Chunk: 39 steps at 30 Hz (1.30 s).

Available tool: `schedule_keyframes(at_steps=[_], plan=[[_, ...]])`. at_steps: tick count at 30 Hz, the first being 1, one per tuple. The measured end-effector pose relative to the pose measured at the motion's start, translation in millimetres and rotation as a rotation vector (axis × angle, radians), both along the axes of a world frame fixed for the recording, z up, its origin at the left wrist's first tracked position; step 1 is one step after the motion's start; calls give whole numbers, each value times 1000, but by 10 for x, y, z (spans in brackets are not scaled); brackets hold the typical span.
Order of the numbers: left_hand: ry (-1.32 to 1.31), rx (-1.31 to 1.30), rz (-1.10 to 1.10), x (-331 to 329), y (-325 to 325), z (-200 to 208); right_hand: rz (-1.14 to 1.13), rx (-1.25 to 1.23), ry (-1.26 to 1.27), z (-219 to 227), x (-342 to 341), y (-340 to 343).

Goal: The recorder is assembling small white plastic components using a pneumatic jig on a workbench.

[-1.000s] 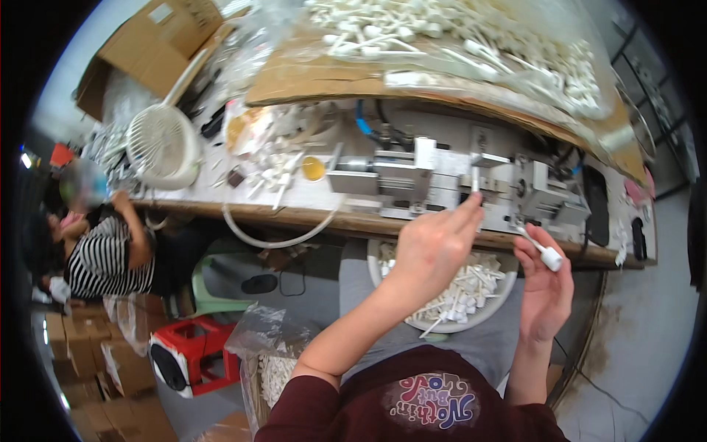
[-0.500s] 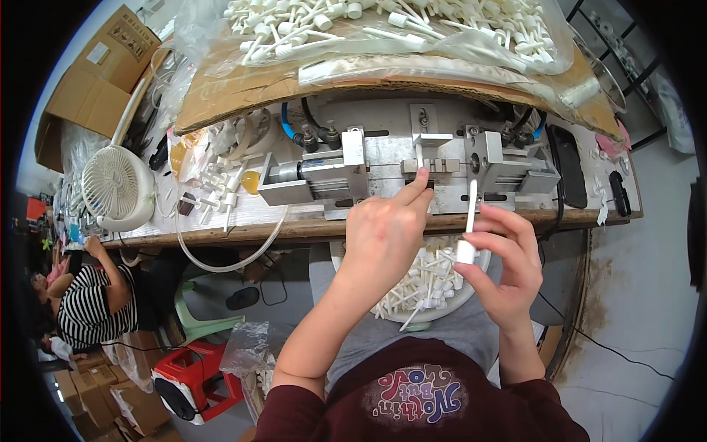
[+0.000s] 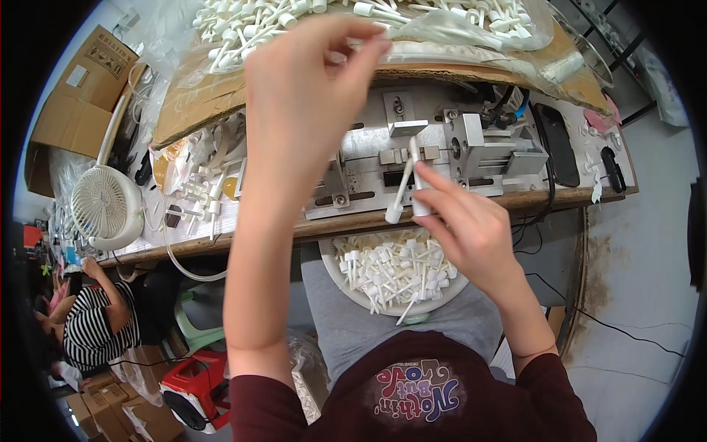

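Forearm [image 3: 258, 280] outstretched, left hand [image 3: 305, 92] is curled, hold unclear; right hand [image 3: 471, 228] pinches white capped stick [image 3: 414, 152].

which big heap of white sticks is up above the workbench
The heap on the cardboard sheet, partly hidden by the left hand; the other big heap sits below the bench edge, in the round basin over the lap.

Along the wood-edged surface [image 3: 582, 197] we go, left to right: white fan [image 3: 105, 206], loose white plastic pieces [image 3: 200, 193], metal fixture [image 3: 471, 144], black phone [image 3: 557, 151], small black tool [image 3: 612, 171]!
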<state>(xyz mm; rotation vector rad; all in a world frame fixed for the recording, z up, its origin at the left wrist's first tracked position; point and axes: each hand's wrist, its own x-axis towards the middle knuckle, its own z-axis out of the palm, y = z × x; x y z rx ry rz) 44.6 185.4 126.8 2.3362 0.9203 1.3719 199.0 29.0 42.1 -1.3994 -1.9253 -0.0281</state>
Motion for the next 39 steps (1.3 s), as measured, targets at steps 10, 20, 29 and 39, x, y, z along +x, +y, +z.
schedule_keyframes(at_steps=[10, 20, 29, 39], plan=[[386, -103, 137, 511, 752, -11, -40, -15, -309, -22, -114, 233], [-17, -54, -109, 65, 162, 105, 100, -49, -164, 156, 5, 345], [169, -16, -67, -227, -797, -266, -118, 174, -71, 1036, 626, 1981], [418, 23, -8, -122, -991, -894, -403, -226, -162, 988, 192, 2680]])
